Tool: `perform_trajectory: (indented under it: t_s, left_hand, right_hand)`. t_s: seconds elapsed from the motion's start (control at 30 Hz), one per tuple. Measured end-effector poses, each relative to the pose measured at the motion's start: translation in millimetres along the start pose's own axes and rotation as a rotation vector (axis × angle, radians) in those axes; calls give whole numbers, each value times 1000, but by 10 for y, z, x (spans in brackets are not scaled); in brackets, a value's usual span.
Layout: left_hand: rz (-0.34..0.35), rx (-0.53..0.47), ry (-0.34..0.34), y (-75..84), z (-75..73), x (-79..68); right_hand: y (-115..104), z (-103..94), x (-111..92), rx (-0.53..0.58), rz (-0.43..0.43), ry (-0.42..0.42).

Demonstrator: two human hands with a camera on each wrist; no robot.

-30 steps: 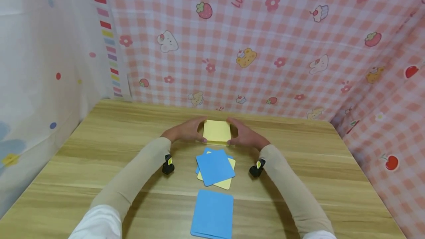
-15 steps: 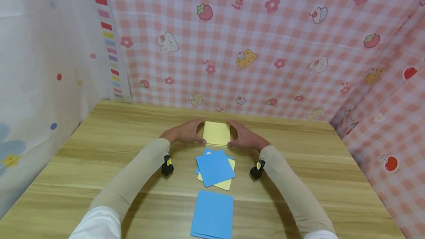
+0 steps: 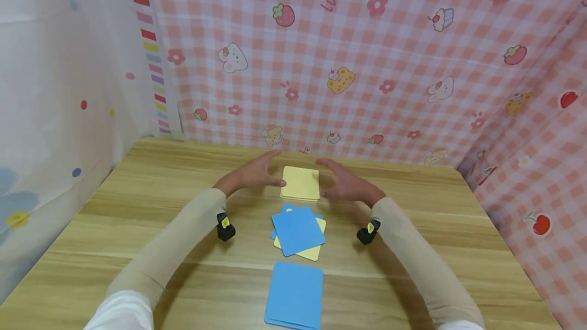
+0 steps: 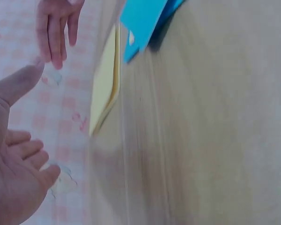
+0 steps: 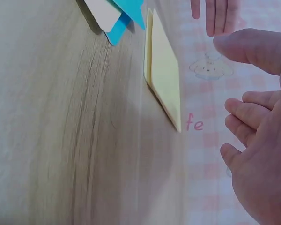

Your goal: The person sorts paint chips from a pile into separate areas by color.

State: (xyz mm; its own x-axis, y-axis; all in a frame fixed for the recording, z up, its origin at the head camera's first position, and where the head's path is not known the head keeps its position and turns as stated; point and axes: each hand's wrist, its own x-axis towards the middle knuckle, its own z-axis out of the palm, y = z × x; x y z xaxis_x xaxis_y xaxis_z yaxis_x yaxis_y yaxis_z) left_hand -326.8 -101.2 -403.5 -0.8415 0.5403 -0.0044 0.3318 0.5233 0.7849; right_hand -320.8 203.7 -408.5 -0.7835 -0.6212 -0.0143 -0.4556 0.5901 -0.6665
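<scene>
A small stack of yellow square cards (image 3: 300,183) lies toward the back of the wooden table. My left hand (image 3: 254,171) hovers at its left side with fingers spread and thumb apart from the others. On the other side, my right hand (image 3: 347,182) is held in a similar loose spread. Both wrist views show bare gaps between the hands and the yellow cards (image 4: 105,79), whose layers sit slightly apart at the edge (image 5: 161,70). Just in front lies a fanned pile of blue and yellow cards, a blue card (image 3: 298,231) on top. Neither hand holds anything.
Nearest the camera is a neat stack of blue cards (image 3: 294,295). The wooden table (image 3: 114,228) extends to both sides. A pink checked cloth (image 3: 302,55) hangs along its back edge, and a white cloth (image 3: 64,90) hangs at the left.
Both hands held the yellow stack by its sides; they have now let go and drawn outward, the left to the left and the right to the right. The cards stay in place.
</scene>
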Motion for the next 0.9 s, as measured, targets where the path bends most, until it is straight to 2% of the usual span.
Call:
perform_trajectory:
  t_s: [0.2,0.37,0.6,0.7,0.9]
  left_hand:
    - [13,-26,104,124,118,-206]
    - [-11,-25,146,242,267,-433]
    - [-40,-77,215,346,440,-703]
    - [-50,-93,215,359,510,-798]
    - [-48,-75,140,323,660,-959]
  right_hand:
    - [-119,-30,-158,-27,-67,-19]
    - [-186,36,-302,-37,-49,-64]
    - [-257,112,-430,-58,-82,-124]
    - [-280,141,-464,-55,-100,-141]
    - [-261,258,-541,-39,-75,-183]
